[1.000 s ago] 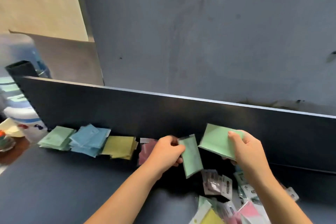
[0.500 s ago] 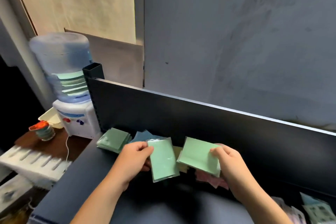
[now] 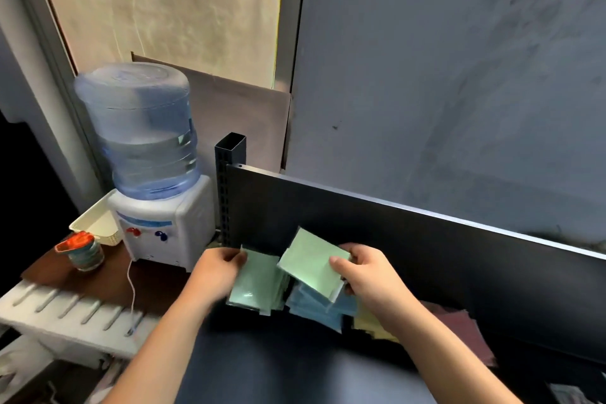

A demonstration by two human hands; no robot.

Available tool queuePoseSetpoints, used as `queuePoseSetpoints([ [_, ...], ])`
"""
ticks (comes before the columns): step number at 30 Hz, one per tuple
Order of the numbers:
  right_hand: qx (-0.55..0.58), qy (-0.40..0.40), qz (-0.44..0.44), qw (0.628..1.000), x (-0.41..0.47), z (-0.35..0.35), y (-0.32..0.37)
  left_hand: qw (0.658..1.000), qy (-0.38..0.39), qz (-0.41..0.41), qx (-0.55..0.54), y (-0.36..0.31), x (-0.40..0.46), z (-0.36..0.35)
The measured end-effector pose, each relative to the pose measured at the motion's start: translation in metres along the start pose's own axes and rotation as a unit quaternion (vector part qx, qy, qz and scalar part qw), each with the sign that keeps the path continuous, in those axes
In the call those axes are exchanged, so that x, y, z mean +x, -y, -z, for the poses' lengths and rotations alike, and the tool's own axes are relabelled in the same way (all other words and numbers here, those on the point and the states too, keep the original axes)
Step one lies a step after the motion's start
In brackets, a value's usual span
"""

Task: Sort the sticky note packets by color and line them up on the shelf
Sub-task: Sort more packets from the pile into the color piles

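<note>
My left hand point(image 3: 216, 272) grips a green sticky note packet point(image 3: 254, 282) and holds it low over the green pile at the left end of the dark shelf point(image 3: 278, 367). My right hand point(image 3: 370, 275) pinches a second green packet point(image 3: 313, 264), tilted and lifted above the blue pile point(image 3: 319, 308). To the right of the blue pile lie a yellow pile point(image 3: 369, 325) and a dark pink pile point(image 3: 459, 321), both partly hidden by my right forearm.
The shelf's back panel point(image 3: 410, 239) rises just behind the piles, with a slotted upright post point(image 3: 226, 180) at its left end. A water dispenser point(image 3: 147, 174), a stack of cups point(image 3: 83, 252) and a cream tray point(image 3: 91, 223) stand on a brown table to the left.
Both hands have carried their green packets leftward along the shelf, from the loose packets at the right to the green and blue piles. The view has swung left with them.
</note>
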State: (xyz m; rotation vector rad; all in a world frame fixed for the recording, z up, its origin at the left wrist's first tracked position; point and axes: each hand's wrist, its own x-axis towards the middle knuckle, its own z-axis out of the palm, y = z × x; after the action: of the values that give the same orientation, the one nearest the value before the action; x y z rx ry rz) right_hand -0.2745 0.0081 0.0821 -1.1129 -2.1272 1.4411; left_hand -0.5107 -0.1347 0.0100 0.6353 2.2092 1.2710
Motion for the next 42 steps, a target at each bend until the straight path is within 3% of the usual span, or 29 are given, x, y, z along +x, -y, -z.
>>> queuePoseSetpoints([
  [6, -0.056, 0.033, -0.016, 0.998, 0.030, -0.034, 0.019, 0.999, -0.018, -0.039, 0.028, 0.007, 0.011, -0.004],
  [11, -0.127, 0.069, -0.006, 0.989, 0.050, -0.064, 0.031, 0.997, -0.027, 0.025, -0.065, 0.026, 0.014, 0.008],
  [13, -0.142, 0.072, 0.005, 0.987, 0.051, -0.073, 0.034, 0.999, -0.005, 0.035, -0.027, 0.024, 0.007, 0.015],
  [17, -0.147, 0.037, 0.024, 0.988, 0.043, -0.073, 0.034, 0.980, 0.102, 0.059, 0.158, 0.021, -0.015, 0.018],
  [21, -0.149, 0.041, 0.025, 0.988, 0.039, -0.066, 0.031, 0.973, 0.119, 0.058, 0.187, 0.022, -0.026, 0.013],
  [25, -0.150, 0.089, 0.020, 0.984, 0.045, -0.070, 0.031, 0.987, 0.082, 0.045, 0.127, 0.022, -0.020, 0.028],
  [32, -0.175, 0.113, 0.020, 0.978, 0.055, -0.086, 0.026, 0.985, 0.112, 0.004, 0.129, 0.014, 0.001, 0.037],
  [39, -0.320, 0.023, 0.042, 0.946, 0.054, -0.103, 0.019, 0.995, 0.096, 0.024, -0.014, 0.029, 0.032, 0.017],
  [42, -0.444, -0.012, 0.093, 0.891, 0.047, -0.102, 0.020, 0.996, 0.054, 0.028, -0.069, 0.039, 0.038, 0.013],
])
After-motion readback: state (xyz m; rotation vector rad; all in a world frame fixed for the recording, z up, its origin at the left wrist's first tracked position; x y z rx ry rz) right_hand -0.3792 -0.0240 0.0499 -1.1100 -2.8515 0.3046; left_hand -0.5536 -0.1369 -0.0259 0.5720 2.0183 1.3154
